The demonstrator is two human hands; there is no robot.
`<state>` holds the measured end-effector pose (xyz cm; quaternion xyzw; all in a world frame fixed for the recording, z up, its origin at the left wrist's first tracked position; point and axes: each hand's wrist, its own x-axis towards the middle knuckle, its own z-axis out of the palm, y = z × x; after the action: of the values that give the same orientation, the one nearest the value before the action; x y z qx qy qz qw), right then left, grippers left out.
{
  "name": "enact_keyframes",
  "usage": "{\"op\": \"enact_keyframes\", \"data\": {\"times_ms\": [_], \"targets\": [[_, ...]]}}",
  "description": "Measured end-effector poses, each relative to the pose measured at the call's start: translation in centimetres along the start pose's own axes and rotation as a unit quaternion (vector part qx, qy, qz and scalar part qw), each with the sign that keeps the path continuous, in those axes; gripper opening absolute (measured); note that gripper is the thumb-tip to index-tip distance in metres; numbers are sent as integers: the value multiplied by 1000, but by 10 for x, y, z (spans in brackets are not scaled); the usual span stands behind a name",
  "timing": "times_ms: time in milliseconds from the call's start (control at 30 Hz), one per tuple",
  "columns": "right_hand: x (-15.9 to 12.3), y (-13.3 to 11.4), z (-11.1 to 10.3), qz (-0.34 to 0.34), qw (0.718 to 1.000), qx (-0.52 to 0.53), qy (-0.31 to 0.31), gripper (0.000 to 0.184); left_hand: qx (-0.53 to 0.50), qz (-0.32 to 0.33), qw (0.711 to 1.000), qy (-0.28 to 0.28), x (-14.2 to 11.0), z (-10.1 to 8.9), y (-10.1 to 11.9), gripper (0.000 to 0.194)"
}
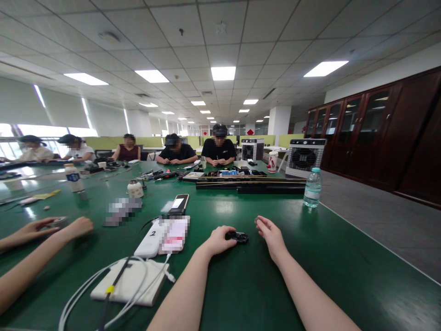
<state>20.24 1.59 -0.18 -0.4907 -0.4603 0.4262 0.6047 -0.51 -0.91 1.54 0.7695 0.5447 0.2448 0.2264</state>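
Observation:
My left hand (220,240) is closed around one end of a small black device (239,237), which rests on the green table (227,285). The device's upper side looks uneven, with small light details, but its exact kind is unclear. To its right, apart from it, my right hand (270,233) is raised slightly, thumb and fingers pinched together. At those fingertips there may be a tiny dark piece, too small to name.
Left of my arm lie a white power bank (149,239), a phone (179,204), a cream notebook (120,280) and cables. A co-worker's hands (77,228) are further left. A water bottle (312,189) stands right, near black bars (268,185). Several people sit beyond.

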Motion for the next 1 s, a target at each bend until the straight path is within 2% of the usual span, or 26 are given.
{"op": "enact_keyframes", "data": {"times_ms": [100, 233, 600, 733, 900, 1000], "targets": [[3, 6, -2, 34, 999, 38, 12, 41, 2, 0, 1000, 1, 1, 1, -1, 46], [9, 12, -6, 43, 996, 81, 15, 35, 4, 6, 1000, 3, 2, 3, -5, 46], [7, 5, -8, 80, 989, 122, 21, 25, 3, 6, 1000, 0, 3, 3, -6, 48], [7, 5, -9, 79, 990, 113, 8, 26, 3, 3, 1000, 0, 2, 2, -6, 48], [6, 3, -7, 64, 995, 77, 2, 36, 0, 5, 1000, -3, 2, 2, -6, 49], [3, 1, -2, 30, 999, 33, -11, 42, -2, 4, 1000, -2, 2, 2, -6, 49]]}}
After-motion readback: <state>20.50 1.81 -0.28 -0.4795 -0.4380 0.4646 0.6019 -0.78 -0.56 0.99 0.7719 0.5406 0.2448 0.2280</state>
